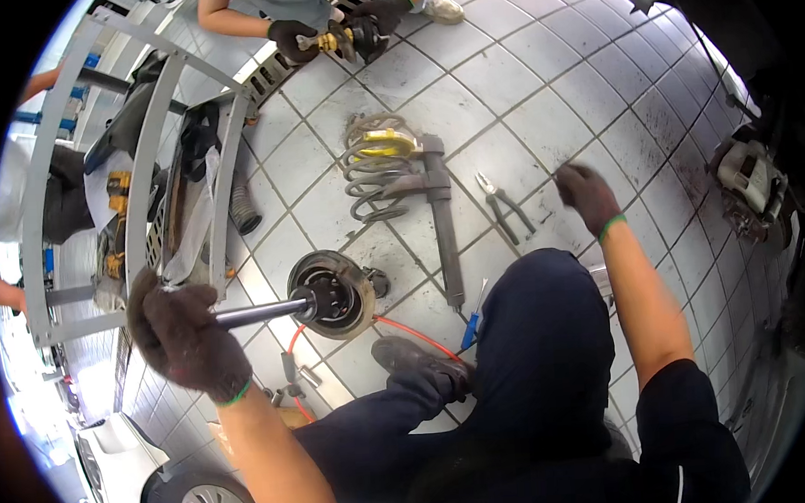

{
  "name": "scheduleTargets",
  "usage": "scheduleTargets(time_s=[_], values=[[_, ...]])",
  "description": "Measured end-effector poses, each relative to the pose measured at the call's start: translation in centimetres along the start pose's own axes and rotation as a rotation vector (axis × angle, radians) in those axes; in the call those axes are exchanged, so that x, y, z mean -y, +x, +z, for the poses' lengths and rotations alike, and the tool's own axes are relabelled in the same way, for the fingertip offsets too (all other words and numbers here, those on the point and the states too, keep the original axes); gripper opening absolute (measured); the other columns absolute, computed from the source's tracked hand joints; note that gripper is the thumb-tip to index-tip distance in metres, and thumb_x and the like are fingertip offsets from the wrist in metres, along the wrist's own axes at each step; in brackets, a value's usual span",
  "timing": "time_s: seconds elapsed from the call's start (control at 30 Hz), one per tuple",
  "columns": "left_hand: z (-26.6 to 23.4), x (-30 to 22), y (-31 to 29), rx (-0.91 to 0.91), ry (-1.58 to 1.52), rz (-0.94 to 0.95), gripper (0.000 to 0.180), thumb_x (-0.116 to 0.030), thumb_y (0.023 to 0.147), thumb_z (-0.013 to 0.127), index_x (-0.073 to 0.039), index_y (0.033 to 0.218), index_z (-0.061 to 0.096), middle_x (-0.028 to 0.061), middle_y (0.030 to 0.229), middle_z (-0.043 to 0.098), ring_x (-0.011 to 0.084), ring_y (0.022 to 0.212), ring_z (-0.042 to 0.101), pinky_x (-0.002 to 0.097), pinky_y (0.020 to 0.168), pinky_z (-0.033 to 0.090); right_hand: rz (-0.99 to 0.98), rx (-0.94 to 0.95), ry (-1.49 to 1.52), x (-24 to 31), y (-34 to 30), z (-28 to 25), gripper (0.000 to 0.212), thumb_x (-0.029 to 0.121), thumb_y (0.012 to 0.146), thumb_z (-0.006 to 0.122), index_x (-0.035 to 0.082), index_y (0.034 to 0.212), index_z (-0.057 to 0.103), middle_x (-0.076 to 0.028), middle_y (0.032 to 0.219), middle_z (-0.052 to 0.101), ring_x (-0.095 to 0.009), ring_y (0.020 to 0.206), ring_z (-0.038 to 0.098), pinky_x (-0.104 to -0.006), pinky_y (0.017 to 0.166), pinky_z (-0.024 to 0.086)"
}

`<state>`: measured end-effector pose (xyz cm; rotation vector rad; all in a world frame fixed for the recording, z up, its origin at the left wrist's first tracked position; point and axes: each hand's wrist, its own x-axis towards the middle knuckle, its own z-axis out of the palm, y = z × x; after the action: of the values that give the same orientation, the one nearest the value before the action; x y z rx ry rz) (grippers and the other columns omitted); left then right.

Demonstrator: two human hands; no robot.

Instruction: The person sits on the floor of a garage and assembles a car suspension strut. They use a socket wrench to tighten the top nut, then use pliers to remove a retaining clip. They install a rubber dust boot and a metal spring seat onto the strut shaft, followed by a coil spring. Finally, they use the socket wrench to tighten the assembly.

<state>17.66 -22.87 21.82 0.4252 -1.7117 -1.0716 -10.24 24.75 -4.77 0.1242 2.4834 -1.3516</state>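
Note:
My left hand, in a dark work glove, is closed around the end of a shiny shock absorber rod. The rod leads to a round black spring seat low over the tiles; the body beneath is mostly hidden. Above the floor, right of my raised knee, my right hand has its gloved fingers curled, with nothing visible in them. Nearest to it lie pliers with spread handles. Ahead, a coil spring sits in a spring compressor with a long dark bar and a yellow piece.
A blue-handled screwdriver and a red hose lie beside my foot. A grey metal rack stands at left. Ahead, a co-worker's gloved hands hold a black part with a yellow section. A white car and a brake caliper flank me.

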Motion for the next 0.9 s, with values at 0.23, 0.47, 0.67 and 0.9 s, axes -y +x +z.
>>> scheduleTargets(time_s=[0.23,0.47,0.67,0.9], values=[[0.0,-0.6,0.2,-0.060,-0.070,-0.071,0.026,-0.018,0.115,0.068,0.002,0.131,0.073,0.0068,0.102,0.073,0.0118,0.065,0.063,0.0280,0.062,0.057,-0.453,0.467,0.410,27.8,-11.1,8.1,0.056,0.032,0.103,0.084,0.003,0.150,0.069,-0.018,0.136,0.079,-0.024,0.124,0.074,-0.0382,0.110,0.058],[0.6,-2.8,0.4,0.091,0.002,-0.200,0.030,-0.018,0.114,0.065,0.004,0.133,0.073,0.0041,0.073,0.062,0.0129,0.058,0.060,0.0330,0.067,0.063,-0.497,0.760,-0.512,18.9,-14.2,18.1,0.067,0.047,0.094,0.085,0.010,0.149,0.071,-0.017,0.133,0.079,-0.034,0.123,0.077,-0.0446,0.108,0.060],[0.1,-4.9,1.4,0.346,0.235,-0.277,0.032,-0.022,0.115,0.066,0.001,0.136,0.074,0.0036,0.072,0.064,0.0141,0.069,0.072,0.0310,0.070,0.062,-0.812,0.708,-0.272,20.2,-16.8,23.2,0.078,0.051,0.082,0.090,0.013,0.147,0.071,-0.018,0.135,0.076,-0.039,0.129,0.072,-0.0497,0.114,0.056],[2.1,-3.0,2.0,0.142,0.089,-0.227,0.030,-0.020,0.114,0.065,0.001,0.133,0.075,-0.0002,0.068,0.058,0.0086,0.060,0.057,0.0314,0.069,0.062,-0.787,0.658,-0.261,22.4,-18.1,24.8,0.087,0.058,0.078,0.091,0.016,0.150,0.069,-0.019,0.141,0.072,-0.040,0.132,0.069,-0.0520,0.113,0.056]])
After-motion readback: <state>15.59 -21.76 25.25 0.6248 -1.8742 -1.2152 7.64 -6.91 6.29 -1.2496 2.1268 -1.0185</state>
